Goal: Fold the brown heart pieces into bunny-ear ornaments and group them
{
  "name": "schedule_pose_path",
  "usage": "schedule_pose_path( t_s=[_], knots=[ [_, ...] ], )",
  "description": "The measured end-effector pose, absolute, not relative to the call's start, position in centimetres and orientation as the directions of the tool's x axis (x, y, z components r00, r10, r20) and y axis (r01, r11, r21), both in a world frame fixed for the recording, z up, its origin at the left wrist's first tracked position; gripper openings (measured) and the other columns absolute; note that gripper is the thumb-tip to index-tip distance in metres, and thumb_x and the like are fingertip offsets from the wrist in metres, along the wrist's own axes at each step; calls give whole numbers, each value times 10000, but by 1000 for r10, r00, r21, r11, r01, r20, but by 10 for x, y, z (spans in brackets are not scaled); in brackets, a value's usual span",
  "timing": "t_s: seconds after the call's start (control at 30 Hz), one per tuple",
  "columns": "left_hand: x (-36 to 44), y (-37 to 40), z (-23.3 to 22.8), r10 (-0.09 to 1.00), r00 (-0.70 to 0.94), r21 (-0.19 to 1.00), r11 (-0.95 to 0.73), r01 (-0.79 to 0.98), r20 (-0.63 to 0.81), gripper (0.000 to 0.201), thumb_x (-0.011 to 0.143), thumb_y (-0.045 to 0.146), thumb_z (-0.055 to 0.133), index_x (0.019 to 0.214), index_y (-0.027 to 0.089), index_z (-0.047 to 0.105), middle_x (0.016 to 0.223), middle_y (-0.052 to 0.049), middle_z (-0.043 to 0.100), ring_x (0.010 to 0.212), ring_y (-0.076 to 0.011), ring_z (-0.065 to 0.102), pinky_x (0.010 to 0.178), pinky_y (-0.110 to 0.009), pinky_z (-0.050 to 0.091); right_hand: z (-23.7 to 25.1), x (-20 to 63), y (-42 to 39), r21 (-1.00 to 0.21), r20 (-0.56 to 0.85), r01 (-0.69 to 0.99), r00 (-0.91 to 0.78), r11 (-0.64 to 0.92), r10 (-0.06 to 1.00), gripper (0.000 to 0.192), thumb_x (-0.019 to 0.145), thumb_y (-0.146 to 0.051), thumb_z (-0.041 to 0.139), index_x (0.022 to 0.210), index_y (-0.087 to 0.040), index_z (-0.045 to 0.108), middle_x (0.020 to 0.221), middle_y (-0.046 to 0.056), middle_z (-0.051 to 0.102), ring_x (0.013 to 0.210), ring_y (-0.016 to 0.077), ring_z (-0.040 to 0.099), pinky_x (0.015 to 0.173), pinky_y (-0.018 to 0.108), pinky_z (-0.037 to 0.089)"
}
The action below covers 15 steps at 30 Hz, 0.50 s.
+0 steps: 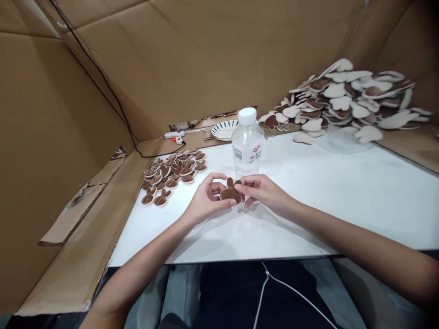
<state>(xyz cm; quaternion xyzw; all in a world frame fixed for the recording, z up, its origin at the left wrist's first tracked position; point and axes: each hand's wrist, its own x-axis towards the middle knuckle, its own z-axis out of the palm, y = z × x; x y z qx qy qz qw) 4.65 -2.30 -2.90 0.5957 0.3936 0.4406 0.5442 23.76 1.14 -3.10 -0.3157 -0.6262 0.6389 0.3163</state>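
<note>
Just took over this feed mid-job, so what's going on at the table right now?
A person sits at a white table walled in by cardboard. Both hands, the left hand and the right hand, pinch one small brown felt piece between the fingertips, just above the tabletop. A water bottle stands right behind it. A batch of small brown pieces lies to the left, a big pile of larger brown and cream pieces sits at the back right, and a glue gun and plate lie behind.

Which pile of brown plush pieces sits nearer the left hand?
The small pile at the table's left edge, beside the left hand; the big heap lies far right.
</note>
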Motion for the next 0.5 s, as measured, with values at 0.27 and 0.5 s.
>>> schedule_pose_path(
  t_s=[0.27,0.5],
  knots=[
    [50,-27,-33,944,239,964,-252,82,227,521,643,54,639,1095,218,436,840,19,518,748,-96,536,697,-213,432,-32,237,12,-1000,-27,29,-590,-12,807,318,734,-442,692,663,-144,605,618,2,548,565,105,523,554,260,498],
    [45,-27,-31,884,271,868,-442,225,380,497,678,54,621,1109,233,449,949,-12,509,892,-129,537,797,-239,428,-28,237,11,-995,-49,-40,-588,-90,808,284,732,-402,693,660,-141,611,639,6,542,602,109,519,590,267,492]
  ],
)
